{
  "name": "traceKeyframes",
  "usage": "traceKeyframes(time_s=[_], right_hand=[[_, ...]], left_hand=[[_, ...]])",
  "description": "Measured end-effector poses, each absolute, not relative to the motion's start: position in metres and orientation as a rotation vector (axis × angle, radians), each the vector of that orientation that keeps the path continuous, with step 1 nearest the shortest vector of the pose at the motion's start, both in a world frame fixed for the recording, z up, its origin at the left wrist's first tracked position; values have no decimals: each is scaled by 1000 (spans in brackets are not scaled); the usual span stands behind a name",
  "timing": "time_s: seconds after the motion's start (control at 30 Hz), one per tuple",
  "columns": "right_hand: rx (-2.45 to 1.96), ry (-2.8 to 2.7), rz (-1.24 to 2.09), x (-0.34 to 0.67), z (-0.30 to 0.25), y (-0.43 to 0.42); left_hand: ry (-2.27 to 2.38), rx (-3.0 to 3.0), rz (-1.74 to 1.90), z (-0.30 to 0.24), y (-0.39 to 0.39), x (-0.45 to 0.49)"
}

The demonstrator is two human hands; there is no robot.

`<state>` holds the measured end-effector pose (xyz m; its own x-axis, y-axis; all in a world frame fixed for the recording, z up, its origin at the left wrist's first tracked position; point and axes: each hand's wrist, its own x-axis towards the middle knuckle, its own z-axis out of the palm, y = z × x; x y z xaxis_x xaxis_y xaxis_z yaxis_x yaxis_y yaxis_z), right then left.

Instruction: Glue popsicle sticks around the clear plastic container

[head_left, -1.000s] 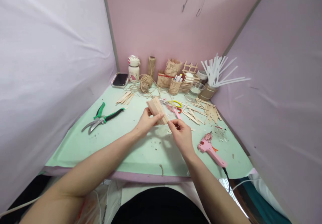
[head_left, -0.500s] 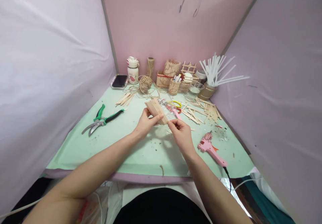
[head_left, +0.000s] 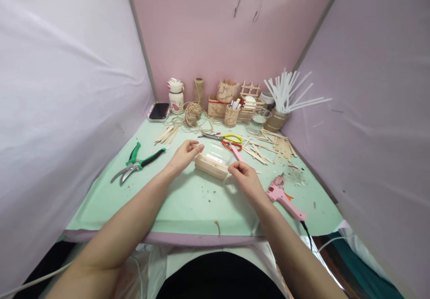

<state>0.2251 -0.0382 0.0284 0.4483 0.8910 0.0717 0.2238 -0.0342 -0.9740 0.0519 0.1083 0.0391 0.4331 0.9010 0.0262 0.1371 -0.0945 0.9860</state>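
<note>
A bundle of wooden craft sticks (head_left: pixel 211 166) lies flat on the green table mat (head_left: pixel 188 200), with a clear plastic wrapper (head_left: pixel 217 152) bulging over it. My left hand (head_left: pixel 183 155) hovers at the bundle's left end, fingertips pinched together just above it. What they pinch is too small to make out. My right hand (head_left: pixel 247 180) sits at the bundle's right end, thumb and fingers pinched on the wrapper's edge.
Green-handled pliers (head_left: pixel 136 161) lie to the left, and a pink glue gun (head_left: pixel 284 197) to the right. Scissors (head_left: pixel 223 138) and loose sticks (head_left: pixel 268 146) lie behind. Twine (head_left: pixel 192 111), a phone (head_left: pixel 158 110), a bottle (head_left: pixel 176 96) and cups of white rods (head_left: pixel 285 97) line the back wall.
The stick bundle, held up tilted between both hands before, now lies flat on the mat. My left hand has let go of it and shifted to its left end.
</note>
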Motion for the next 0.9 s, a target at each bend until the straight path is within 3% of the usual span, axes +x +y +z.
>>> traceKeyframes(time_s=[0.27,0.9], right_hand=[[-1568,-992,818,234,30,-40],[-1534,-1003,888,233,43,-39]], left_hand=[[757,1430,396,43,105,48],[683,1271,337,51,86,52]])
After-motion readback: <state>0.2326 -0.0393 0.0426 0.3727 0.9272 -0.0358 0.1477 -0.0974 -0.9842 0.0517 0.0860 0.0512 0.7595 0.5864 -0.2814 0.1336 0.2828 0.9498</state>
